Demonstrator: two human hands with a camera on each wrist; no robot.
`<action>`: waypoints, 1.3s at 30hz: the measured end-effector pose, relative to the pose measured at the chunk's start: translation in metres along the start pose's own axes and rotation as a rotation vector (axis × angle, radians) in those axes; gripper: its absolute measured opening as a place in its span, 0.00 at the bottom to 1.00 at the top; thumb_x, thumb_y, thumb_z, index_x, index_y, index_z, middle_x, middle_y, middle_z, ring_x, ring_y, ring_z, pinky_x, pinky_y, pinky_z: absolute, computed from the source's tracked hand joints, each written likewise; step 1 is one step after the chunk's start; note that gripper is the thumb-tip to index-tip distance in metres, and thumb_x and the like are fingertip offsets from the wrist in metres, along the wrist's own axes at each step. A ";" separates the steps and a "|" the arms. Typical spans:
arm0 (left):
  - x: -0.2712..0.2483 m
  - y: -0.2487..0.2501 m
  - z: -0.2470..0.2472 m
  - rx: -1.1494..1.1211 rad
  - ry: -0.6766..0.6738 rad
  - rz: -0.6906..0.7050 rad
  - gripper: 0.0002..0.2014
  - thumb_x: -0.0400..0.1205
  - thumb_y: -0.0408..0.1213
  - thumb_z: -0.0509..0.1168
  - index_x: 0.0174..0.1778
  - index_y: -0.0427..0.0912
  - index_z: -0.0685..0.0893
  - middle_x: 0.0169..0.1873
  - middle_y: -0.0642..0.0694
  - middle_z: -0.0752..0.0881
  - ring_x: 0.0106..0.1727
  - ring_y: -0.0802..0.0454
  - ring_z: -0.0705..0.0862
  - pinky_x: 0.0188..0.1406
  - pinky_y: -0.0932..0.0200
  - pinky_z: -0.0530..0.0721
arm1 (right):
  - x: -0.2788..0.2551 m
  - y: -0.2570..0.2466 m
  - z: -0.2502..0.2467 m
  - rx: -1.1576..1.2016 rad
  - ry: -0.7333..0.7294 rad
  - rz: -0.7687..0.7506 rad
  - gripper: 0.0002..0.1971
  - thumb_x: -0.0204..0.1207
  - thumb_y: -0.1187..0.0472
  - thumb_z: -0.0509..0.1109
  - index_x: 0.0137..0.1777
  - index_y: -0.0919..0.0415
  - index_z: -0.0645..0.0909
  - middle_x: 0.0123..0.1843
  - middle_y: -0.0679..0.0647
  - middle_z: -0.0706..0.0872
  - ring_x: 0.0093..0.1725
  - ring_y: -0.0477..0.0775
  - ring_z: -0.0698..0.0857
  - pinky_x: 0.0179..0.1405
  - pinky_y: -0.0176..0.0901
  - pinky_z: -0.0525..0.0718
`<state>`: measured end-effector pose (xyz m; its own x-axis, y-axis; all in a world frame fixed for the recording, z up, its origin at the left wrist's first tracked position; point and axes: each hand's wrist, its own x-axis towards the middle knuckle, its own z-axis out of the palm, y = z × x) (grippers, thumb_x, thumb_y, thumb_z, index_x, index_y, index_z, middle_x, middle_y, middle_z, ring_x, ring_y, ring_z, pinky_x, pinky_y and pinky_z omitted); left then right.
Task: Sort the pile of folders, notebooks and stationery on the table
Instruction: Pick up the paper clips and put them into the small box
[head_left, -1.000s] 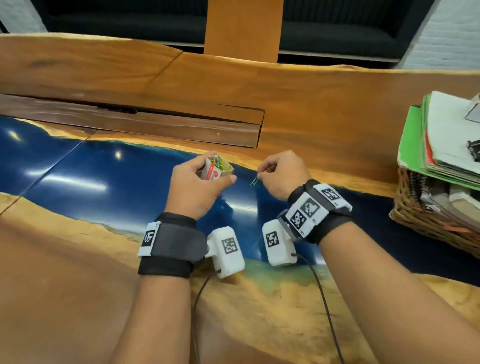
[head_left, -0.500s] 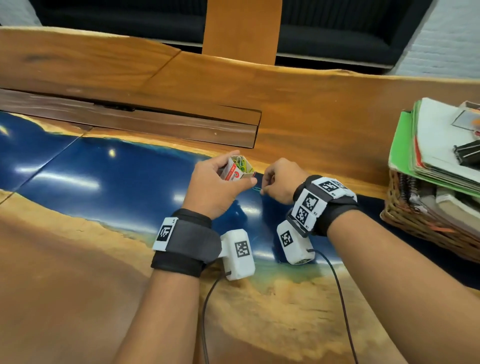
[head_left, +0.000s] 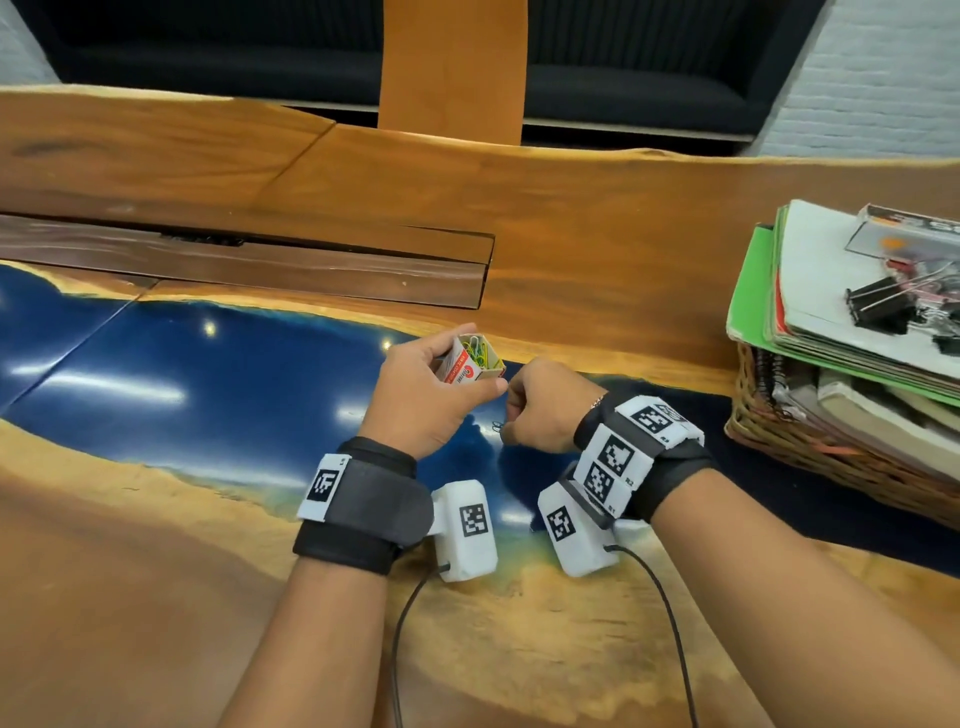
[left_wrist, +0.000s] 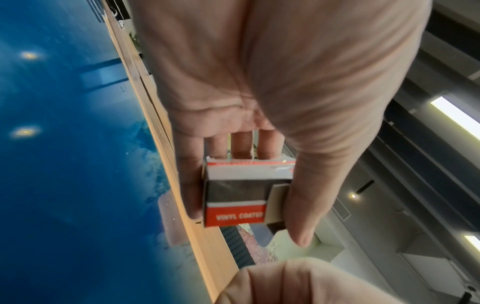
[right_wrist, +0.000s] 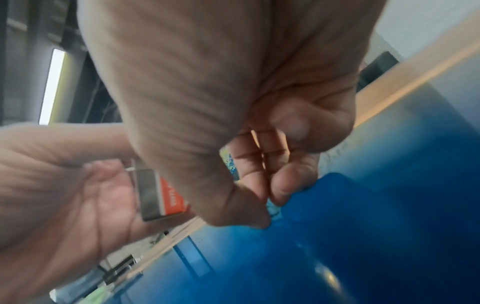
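Cardboard paper-clip box (head_left: 470, 362), red and white, sits open in the left hand (head_left: 426, 397), coloured clips showing, above the blue surface (head_left: 182, 374); the right hand (head_left: 540, 410), just right of the box, pinches at a loose clip (head_left: 497, 426). From the left wrist, thumb and fingers clasp the box (left_wrist: 244, 191). From the right wrist, fingertips (right_wrist: 279, 192) press something blurred below the box; better to slide it up than scrabble.
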<state>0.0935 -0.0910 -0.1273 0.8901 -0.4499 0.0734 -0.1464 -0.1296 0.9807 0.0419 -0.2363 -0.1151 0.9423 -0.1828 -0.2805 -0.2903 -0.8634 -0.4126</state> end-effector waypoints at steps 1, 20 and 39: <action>0.000 0.000 0.003 -0.003 -0.009 -0.005 0.30 0.70 0.30 0.81 0.69 0.47 0.82 0.54 0.47 0.89 0.57 0.50 0.88 0.58 0.46 0.88 | -0.003 0.003 0.001 0.028 0.010 -0.013 0.05 0.71 0.60 0.76 0.38 0.60 0.83 0.37 0.54 0.85 0.38 0.55 0.83 0.40 0.48 0.85; -0.014 0.007 0.053 0.057 -0.191 0.054 0.29 0.69 0.30 0.82 0.67 0.41 0.85 0.54 0.48 0.90 0.55 0.51 0.88 0.58 0.58 0.86 | -0.062 0.037 -0.009 0.917 0.818 -0.213 0.11 0.73 0.72 0.74 0.46 0.54 0.85 0.33 0.54 0.87 0.33 0.50 0.87 0.26 0.39 0.81; -0.018 0.013 0.049 0.061 -0.212 0.122 0.29 0.71 0.32 0.80 0.70 0.42 0.83 0.56 0.52 0.89 0.55 0.61 0.87 0.51 0.66 0.86 | -0.060 0.030 0.009 0.559 0.886 -0.189 0.04 0.70 0.59 0.74 0.35 0.53 0.85 0.33 0.43 0.87 0.37 0.46 0.86 0.38 0.52 0.86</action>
<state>0.0547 -0.1277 -0.1250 0.7545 -0.6402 0.1443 -0.2784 -0.1133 0.9537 -0.0244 -0.2472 -0.1184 0.6997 -0.5398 0.4680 0.0503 -0.6162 -0.7859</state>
